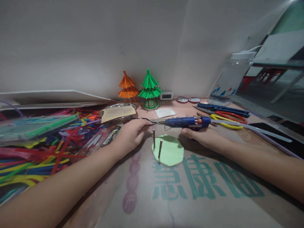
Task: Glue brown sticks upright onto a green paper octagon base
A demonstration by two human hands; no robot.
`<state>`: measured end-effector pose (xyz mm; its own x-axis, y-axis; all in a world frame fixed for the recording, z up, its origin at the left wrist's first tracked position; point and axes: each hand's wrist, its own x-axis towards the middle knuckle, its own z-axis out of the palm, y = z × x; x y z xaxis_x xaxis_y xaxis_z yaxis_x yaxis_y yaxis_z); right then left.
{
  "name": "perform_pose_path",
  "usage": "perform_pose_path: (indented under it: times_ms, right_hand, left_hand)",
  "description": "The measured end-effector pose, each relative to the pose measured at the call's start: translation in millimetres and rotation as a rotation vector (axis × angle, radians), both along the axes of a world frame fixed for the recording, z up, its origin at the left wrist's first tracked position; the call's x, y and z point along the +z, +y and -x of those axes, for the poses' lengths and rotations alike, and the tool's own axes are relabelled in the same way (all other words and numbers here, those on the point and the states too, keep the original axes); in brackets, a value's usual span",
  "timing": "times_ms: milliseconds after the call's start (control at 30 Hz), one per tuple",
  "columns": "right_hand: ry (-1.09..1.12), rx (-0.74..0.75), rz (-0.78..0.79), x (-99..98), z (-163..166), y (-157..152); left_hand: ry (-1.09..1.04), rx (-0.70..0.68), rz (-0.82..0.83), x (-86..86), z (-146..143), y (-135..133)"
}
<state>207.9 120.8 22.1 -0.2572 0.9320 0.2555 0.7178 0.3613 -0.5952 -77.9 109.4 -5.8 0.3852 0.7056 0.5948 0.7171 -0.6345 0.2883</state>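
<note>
My left hand is closed on a slim dark pair of tweezers, whose tip points right and meets the nozzle of a blue hot glue gun. Anything in the tips is too small to make out. The glue gun lies level in my right hand, fingers wrapped round its handle, with a long clear glue stick trailing from its back. Below and between both hands is a pale green octagonal board. Two brown posts stand upright near its left edge.
Pagoda models, orange and green, stand by the wall beside a small digital clock. Pipe cleaners heap at left. Scissors, a blue-handled tool and a water bottle are at right.
</note>
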Motion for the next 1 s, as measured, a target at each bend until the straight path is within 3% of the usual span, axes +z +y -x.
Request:
perform_pose_path:
  times_ms: [133,367,667,833,1000]
  right_hand:
    - [-0.047,0.065,-0.006,0.8,-2,2]
    - [0.16,0.199,-0.021,8.1,-8,34]
    - [-0.217,-0.177,0.021,1.3,14,113]
    - [-0.282,-0.174,0.004,-3.3,17,127]
    - [-0.381,-0.104,-0.059,8.4,9,117]
  left_hand:
    - [-0.054,0.063,0.077,2.4,-2,-1]
    - [-0.144,0.118,0.221,5.6,-4,-1]
    - [-0.183,0.13,0.258,4.7,-1,4]
    - [-0.225,0.13,0.29,3.9,-1,4]
    - [-0.331,0.07,0.33,8.9,-1,2]
